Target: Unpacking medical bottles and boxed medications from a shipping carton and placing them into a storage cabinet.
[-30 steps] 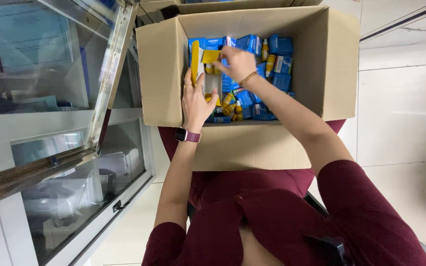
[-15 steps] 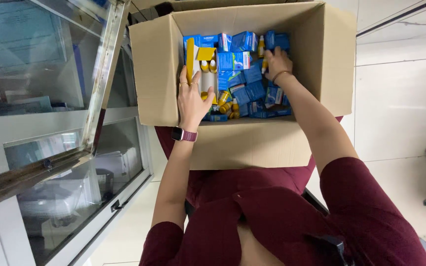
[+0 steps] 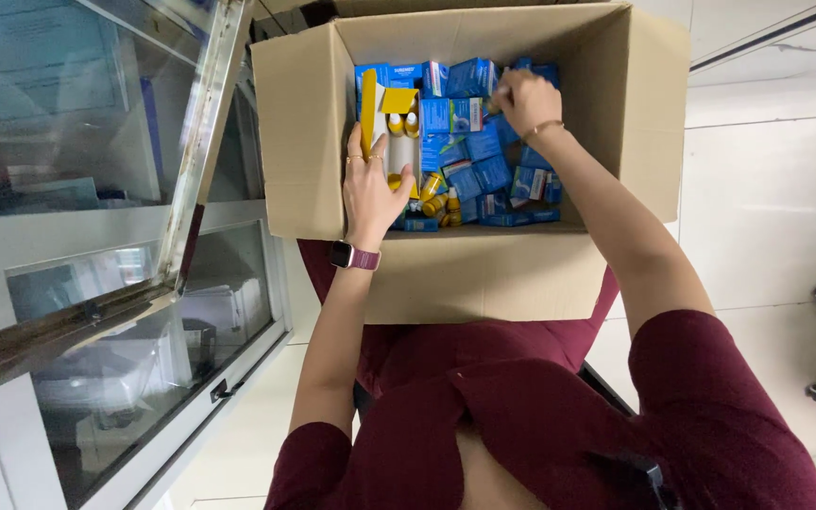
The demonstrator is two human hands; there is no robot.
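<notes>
Where the cardboard box's (image 3: 484, 274) near wall rises, it hides the lowest packets. At its left wall, the left hand (image 3: 372, 189) lies spread, fingers touching an open white-and-yellow carton (image 3: 391, 127) of yellow-capped bottles. Loose yellow bottles (image 3: 434, 200) lie just beside, among jumbled blue cartons (image 3: 479, 170). Near the far wall, the right hand (image 3: 524, 99) is curled closed; whether it grips anything cannot be told.

Brown cardboard box (image 3: 314, 142). Blue-and-white small cartons (image 3: 469, 80) inside, yellow-capped bottles (image 3: 434, 194), yellow-and-white tray (image 3: 384, 118). My sleeves (image 3: 710, 406) maroon; watch strap (image 3: 356, 256) plum. Floor tiles (image 3: 767, 189) white.
</notes>
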